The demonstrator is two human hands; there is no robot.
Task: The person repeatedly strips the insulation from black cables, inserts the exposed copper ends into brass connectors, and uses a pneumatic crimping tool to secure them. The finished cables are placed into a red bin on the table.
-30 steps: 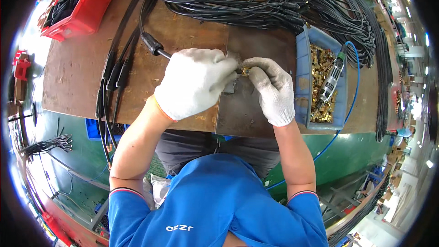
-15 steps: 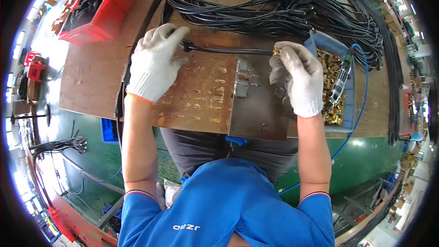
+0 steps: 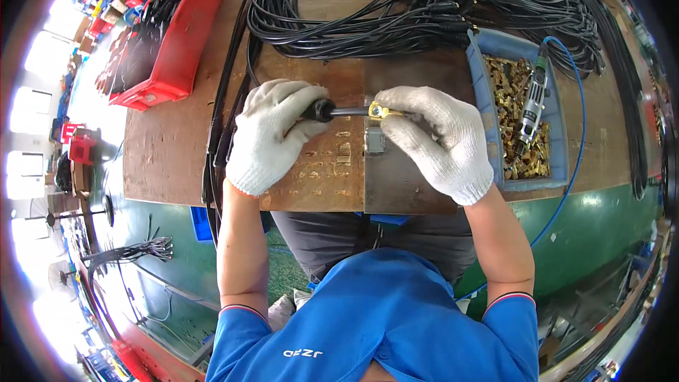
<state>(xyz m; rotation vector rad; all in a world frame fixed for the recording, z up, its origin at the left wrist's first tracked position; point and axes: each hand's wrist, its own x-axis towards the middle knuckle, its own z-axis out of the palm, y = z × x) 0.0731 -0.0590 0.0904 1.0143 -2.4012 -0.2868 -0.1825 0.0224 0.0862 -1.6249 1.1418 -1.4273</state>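
Observation:
Both my hands wear white knit gloves. My left hand (image 3: 272, 134) is closed around a black cable (image 3: 349, 111), with a thick black sleeve (image 3: 322, 110) standing out between thumb and fingers. Between the thumb and forefinger of my right hand (image 3: 444, 140), a small brass terminal (image 3: 379, 110) is pinched at the cable's end. Its ring-like face is turned up, and the fingertips partly cover the rest. The short bare stretch of cable runs level between my hands, above a small grey metal fixture (image 3: 375, 141) on the dark plate (image 3: 407, 191).
To the right stands a blue-grey bin (image 3: 559, 148) of brass terminals, with a pneumatic tool (image 3: 532, 110) on a blue hose (image 3: 581, 113) lying across it. Bundled black cables (image 3: 339, 28) spread over the far table. A red bin (image 3: 180, 46) of black parts sits at the far left.
My hands have come closer together, shortening the cable stretch between them. The right hand has turned, showing the brass terminal more plainly. The whole view has shifted slightly.

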